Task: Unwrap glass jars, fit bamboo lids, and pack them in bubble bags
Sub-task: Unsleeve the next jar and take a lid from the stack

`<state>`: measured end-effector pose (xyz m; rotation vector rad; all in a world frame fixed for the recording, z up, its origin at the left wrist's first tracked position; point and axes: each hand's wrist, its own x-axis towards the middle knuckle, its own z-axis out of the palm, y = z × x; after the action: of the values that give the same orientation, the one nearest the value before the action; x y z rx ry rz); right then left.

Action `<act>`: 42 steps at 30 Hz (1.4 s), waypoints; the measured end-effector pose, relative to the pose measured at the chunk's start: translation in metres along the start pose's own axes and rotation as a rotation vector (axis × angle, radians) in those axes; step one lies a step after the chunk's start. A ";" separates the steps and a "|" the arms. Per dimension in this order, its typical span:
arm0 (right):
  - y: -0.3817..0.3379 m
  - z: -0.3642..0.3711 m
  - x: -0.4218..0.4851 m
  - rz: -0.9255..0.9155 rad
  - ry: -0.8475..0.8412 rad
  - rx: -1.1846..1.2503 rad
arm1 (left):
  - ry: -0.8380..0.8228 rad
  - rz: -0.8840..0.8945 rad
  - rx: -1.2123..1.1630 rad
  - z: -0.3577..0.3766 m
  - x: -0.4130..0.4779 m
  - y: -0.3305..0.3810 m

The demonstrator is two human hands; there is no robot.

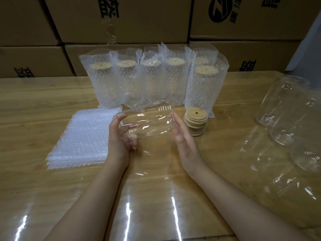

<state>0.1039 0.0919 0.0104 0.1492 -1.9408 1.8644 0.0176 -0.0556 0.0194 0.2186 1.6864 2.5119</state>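
A clear glass jar (147,120) lies sideways in the air above the table, between my two hands. My left hand (119,136) grips its open rim end, thumb over the top and fingers curled beneath. My right hand (181,136) presses flat, fingers straight, against the jar's base end. A stack of bamboo lids (196,121) with a centre hole stands just right of my right hand. A pile of flat bubble bags (85,136) lies left of my left hand.
Several packed jars in bubble bags (149,79) stand in a row at the back. Wrapped glass jars (291,112) in clear film lie at the right. Loose clear film (156,197) covers the wooden table (34,119) near me. Cardboard boxes (121,20) form a wall behind.
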 end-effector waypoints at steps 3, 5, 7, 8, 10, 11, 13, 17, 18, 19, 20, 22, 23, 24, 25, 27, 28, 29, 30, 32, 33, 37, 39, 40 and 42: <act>0.002 0.002 0.000 0.045 0.007 -0.006 | 0.021 0.050 0.047 0.003 -0.002 -0.001; 0.003 0.002 0.001 0.081 0.037 0.001 | 0.029 0.095 0.107 0.005 -0.004 -0.001; 0.004 0.002 0.002 0.107 0.066 0.009 | 0.029 0.140 0.161 0.006 -0.007 -0.001; 0.005 0.002 0.002 0.115 0.073 0.010 | 0.034 0.161 0.182 0.007 -0.008 -0.001; 0.006 0.003 0.002 0.118 0.084 0.012 | 0.048 0.228 0.223 0.009 -0.010 -0.002; 0.007 0.003 0.002 0.115 0.092 0.009 | 0.048 0.271 0.248 0.010 -0.011 -0.003; 0.008 0.002 0.002 0.103 0.113 -0.018 | 0.036 0.345 0.298 0.009 -0.015 -0.007; 0.010 -0.001 0.001 0.004 0.151 -0.229 | 0.002 0.391 0.388 0.009 -0.017 -0.009; 0.011 -0.001 0.000 -0.035 0.160 -0.284 | -0.006 0.393 0.403 0.009 -0.017 -0.009; 0.011 -0.002 0.000 -0.066 0.169 -0.317 | -0.011 0.393 0.414 0.009 -0.016 -0.009; 0.011 -0.003 0.001 -0.092 0.177 -0.333 | -0.012 0.389 0.423 0.009 -0.015 -0.009; 0.009 -0.004 0.001 -0.139 0.183 -0.335 | 0.000 0.378 0.444 0.008 -0.014 -0.010; 0.009 -0.005 0.001 -0.156 0.183 -0.330 | 0.005 0.384 0.459 0.007 -0.014 -0.010; 0.008 -0.005 0.002 -0.163 0.186 -0.323 | -0.003 0.389 0.473 0.007 -0.014 -0.010; 0.008 -0.006 0.002 -0.163 0.193 -0.312 | -0.027 0.383 0.481 0.006 -0.015 -0.010; 0.005 -0.007 0.002 -0.144 0.218 -0.252 | -0.078 0.349 0.481 0.007 -0.016 -0.009; 0.003 -0.007 0.002 -0.124 0.225 -0.190 | -0.086 0.321 0.454 0.007 -0.016 -0.008; 0.001 -0.007 0.002 -0.091 0.233 -0.110 | -0.082 0.286 0.402 0.007 -0.014 -0.007; -0.001 -0.007 0.002 -0.049 0.247 -0.029 | -0.072 0.249 0.341 0.007 -0.012 -0.006; -0.004 -0.007 0.004 0.019 0.285 0.062 | -0.052 0.198 0.253 0.004 -0.009 -0.005; -0.006 -0.008 0.005 0.037 0.297 0.065 | -0.049 0.189 0.227 0.002 -0.008 -0.005; -0.009 -0.014 0.008 0.078 0.321 -0.083 | -0.063 0.178 0.214 0.003 -0.008 -0.007; -0.009 -0.016 0.008 0.140 0.273 -0.094 | -0.084 0.185 0.221 0.004 -0.009 -0.006; -0.009 -0.016 0.008 0.193 0.233 -0.063 | -0.098 0.195 0.225 0.005 -0.010 -0.006; -0.008 -0.016 0.010 0.315 0.162 -0.005 | -0.123 0.214 0.241 0.006 -0.011 -0.004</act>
<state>0.1022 0.1086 0.0216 -0.3173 -1.9440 1.9932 0.0300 -0.0506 0.0174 0.5910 2.0079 2.3682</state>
